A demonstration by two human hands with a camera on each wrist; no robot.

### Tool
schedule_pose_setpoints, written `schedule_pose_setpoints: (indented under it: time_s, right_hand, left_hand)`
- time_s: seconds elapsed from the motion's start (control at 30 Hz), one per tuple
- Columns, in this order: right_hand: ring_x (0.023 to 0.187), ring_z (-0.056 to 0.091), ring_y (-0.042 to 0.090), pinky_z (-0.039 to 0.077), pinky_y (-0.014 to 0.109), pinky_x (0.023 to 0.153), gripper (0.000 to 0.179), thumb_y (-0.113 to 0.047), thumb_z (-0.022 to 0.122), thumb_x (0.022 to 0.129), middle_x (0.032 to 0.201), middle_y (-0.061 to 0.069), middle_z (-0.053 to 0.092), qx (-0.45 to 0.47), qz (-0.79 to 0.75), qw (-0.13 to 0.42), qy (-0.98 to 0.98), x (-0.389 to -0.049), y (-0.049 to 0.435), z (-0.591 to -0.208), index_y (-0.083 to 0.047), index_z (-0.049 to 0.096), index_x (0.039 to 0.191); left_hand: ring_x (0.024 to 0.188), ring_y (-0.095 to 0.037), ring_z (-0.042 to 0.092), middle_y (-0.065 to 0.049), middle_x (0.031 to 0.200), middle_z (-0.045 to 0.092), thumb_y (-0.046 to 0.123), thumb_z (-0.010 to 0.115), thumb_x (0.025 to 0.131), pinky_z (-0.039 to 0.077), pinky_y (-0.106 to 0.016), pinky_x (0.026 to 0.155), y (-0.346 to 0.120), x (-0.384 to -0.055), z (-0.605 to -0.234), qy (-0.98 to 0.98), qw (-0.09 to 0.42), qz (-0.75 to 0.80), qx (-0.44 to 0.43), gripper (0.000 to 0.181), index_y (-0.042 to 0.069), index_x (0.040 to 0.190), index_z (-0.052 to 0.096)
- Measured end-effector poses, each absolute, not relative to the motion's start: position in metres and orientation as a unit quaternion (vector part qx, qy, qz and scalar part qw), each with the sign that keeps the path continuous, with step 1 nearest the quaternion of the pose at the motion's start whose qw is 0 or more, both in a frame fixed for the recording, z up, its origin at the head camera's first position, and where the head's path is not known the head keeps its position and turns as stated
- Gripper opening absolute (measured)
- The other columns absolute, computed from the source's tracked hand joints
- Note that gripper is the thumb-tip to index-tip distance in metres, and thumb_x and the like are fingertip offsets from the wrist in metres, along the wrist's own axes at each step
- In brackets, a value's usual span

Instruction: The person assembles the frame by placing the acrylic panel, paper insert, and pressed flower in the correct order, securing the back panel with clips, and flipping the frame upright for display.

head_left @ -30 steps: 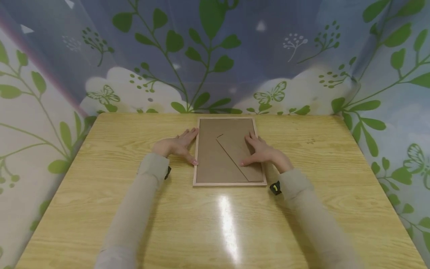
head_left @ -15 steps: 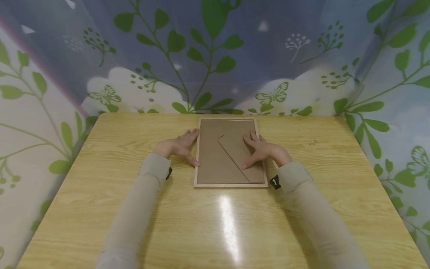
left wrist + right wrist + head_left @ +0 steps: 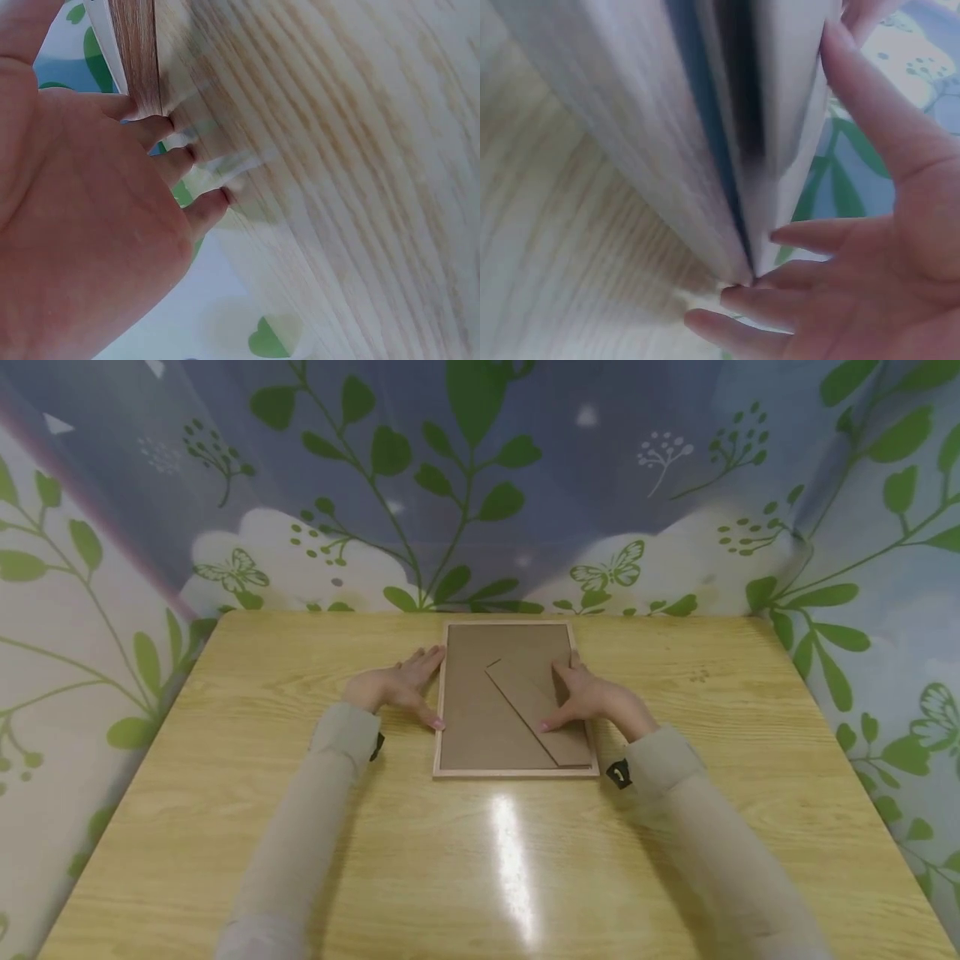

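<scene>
A picture frame [image 3: 517, 773] with a pale wooden rim lies face down, its brown backing board [image 3: 480, 727] upward. On the board a slanted stand flap [image 3: 566, 750] lies nearly flat. My left hand [image 3: 396, 687] touches the frame's left edge with thumb and fingers spread. Over the right edge, my right hand [image 3: 596, 700] rests its thumb and index finger on the flap and board. In the right wrist view its other fingers [image 3: 765, 307] reach the frame's side and the tabletop, and a dark gap shows between rim and board. The frame's front is hidden.
The frame lies near the back edge of a wood-grain table [image 3: 300, 647]. A leaf-patterned curtain [image 3: 517, 552] rises behind and on both sides. Light glares off the tabletop in front of the frame.
My right index finger has shifted slightly right toward the frame's edge, and the thumb has moved a little up the flap. My left hand and the frame stay in place.
</scene>
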State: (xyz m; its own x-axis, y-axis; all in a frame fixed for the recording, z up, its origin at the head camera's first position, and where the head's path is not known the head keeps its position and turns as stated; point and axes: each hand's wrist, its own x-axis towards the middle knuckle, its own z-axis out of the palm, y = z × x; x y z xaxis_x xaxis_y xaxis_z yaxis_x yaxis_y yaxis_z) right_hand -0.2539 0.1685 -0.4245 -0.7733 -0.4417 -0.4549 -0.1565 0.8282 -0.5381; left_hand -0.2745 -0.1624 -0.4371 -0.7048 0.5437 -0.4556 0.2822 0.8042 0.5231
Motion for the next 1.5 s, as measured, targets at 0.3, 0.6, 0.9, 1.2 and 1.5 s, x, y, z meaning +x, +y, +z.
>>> schedule_pose_setpoints:
  time_s: [0.3,0.6,0.9,1.2,1.5]
  right_hand:
    - [0.135,0.038,0.045,0.037,0.057,0.107,0.070,-0.029,0.057,0.100,0.149,0.033,0.035,-0.153,-0.317,0.268,0.897,-0.240,0.179,-0.408,0.012,0.027,0.149]
    - [0.147,0.014,0.044,0.013,0.059,0.118,0.059,-0.017,0.039,0.107,0.158,0.030,0.018,-0.107,-0.532,0.302,0.784,-0.238,0.198,-0.413,0.010,0.016,0.153]
    - [0.147,0.016,0.039,0.022,0.054,0.117,0.058,-0.003,0.039,0.103,0.160,0.027,0.014,-0.054,-0.656,0.305,0.689,-0.238,0.207,-0.417,0.009,0.013,0.154]
    - [0.147,0.015,0.038,0.024,0.053,0.117,0.053,-0.003,0.035,0.106,0.160,0.026,0.014,-0.044,-0.689,0.288,0.663,-0.235,0.213,-0.418,0.009,0.015,0.154]
    - [0.147,0.019,0.039,0.023,0.058,0.115,0.055,0.012,0.038,0.096,0.156,0.027,0.028,-0.100,-0.616,0.270,0.733,-0.230,0.215,-0.434,0.009,0.029,0.150]
  left_hand:
    - [0.148,-0.032,-0.020,-0.012,0.163,-0.019,0.046,0.084,0.076,-0.007,-0.056,0.118,-0.161,-0.276,-0.437,0.899,0.308,0.210,0.231,0.134,0.010,0.157,-0.016]
    - [0.148,-0.028,-0.021,-0.011,0.164,-0.020,0.044,0.086,0.075,-0.008,-0.052,0.119,-0.165,-0.277,-0.438,0.895,0.317,0.227,0.215,0.135,0.012,0.157,-0.016]
    - [0.148,-0.029,-0.022,-0.011,0.163,-0.022,0.045,0.085,0.076,-0.008,-0.052,0.119,-0.165,-0.277,-0.438,0.893,0.320,0.225,0.221,0.134,0.012,0.156,-0.017]
    - [0.148,-0.028,-0.023,-0.009,0.163,-0.022,0.044,0.085,0.075,-0.010,-0.053,0.118,-0.164,-0.276,-0.438,0.893,0.319,0.230,0.220,0.135,0.013,0.157,-0.017]
    - [0.148,-0.029,-0.022,-0.011,0.163,-0.020,0.043,0.086,0.075,-0.009,-0.054,0.118,-0.164,-0.275,-0.438,0.889,0.322,0.238,0.222,0.134,0.013,0.157,-0.016]
